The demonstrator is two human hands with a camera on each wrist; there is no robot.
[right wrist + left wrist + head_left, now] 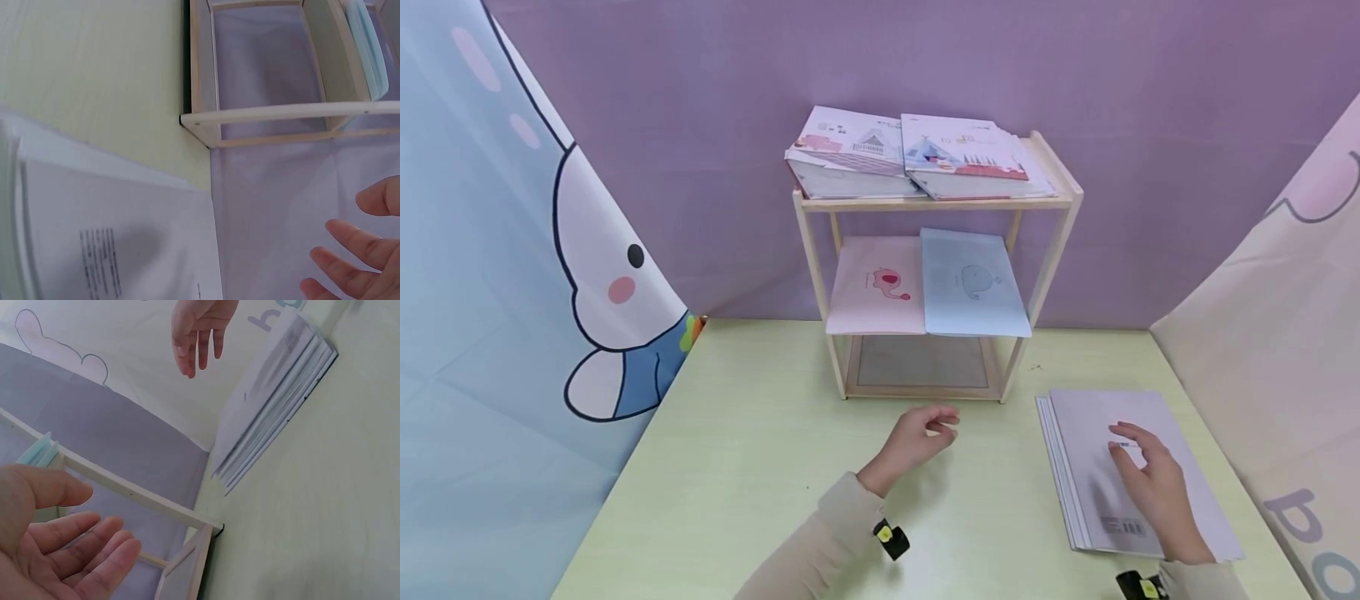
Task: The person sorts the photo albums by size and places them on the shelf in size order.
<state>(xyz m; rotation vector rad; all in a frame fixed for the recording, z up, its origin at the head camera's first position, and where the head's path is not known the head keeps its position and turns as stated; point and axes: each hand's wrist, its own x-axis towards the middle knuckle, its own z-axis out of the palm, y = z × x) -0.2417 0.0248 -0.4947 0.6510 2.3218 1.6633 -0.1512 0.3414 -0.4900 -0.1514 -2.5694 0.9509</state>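
My left hand (917, 442) hovers over the table in front of a small wooden shelf (934, 203), its fingers loosely bent and holding nothing. In the left wrist view that same hand (75, 544) shows bare fingers, thumb apart from them. Over a stack of pale-covered books (1093, 442) at the right is my right hand (1157, 492), thumb and fingers spread apart with nothing between them. The right wrist view has the fingers (359, 244) clear of the stack (144, 212), whose top cover bears printed text. Several layers show along the stack's edge (275, 412).
On the shelf's top lie white illustrated books (850, 150) and more (958, 154) beside them. A pink elephant booklet (872, 312) and a blue whale booklet (977, 312) lie on the middle tier, slightly past its front edge. Printed cloth (617, 208) borders the table (700, 467).
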